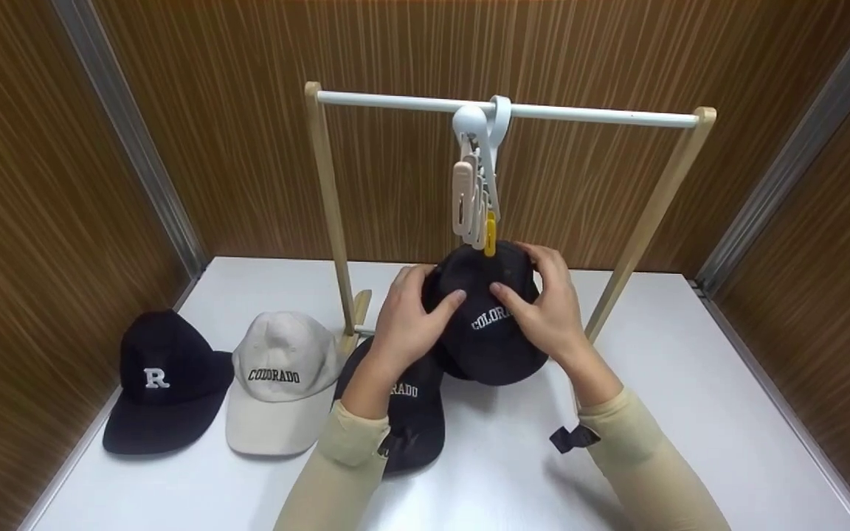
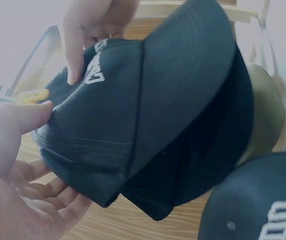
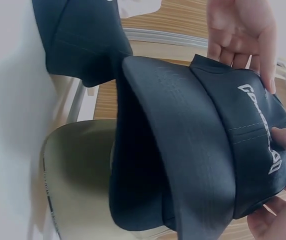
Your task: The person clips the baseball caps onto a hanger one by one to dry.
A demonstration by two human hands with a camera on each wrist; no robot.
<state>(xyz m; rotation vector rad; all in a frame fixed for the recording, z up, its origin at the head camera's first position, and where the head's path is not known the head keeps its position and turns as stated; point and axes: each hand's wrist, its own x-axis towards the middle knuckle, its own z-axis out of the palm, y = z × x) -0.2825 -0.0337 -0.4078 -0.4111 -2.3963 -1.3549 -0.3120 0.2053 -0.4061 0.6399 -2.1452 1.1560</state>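
Note:
A black baseball cap (image 1: 495, 354) with white COLORADO lettering hangs in the air below a yellow clip (image 1: 491, 234). My left hand (image 1: 409, 324) grips its left side, thumb on the crown and fingers behind. On the opposite side my right hand (image 1: 552, 306) holds it the same way, with the thumb near the lettering. The left wrist view shows a second dark brim (image 2: 208, 155) behind the first one. Whether the yellow clip grips the cap cannot be told. White and pinkish clips (image 1: 463, 199) hang beside it from a folded white hanger (image 1: 500, 122).
The hanger hooks over the white rail (image 1: 602, 115) of a wooden-legged rack (image 1: 650, 221). On the white table (image 1: 698, 413) lie a navy cap (image 1: 167, 405) with an R, a cream cap (image 1: 277, 417) and another dark cap (image 1: 425, 428) under my left forearm.

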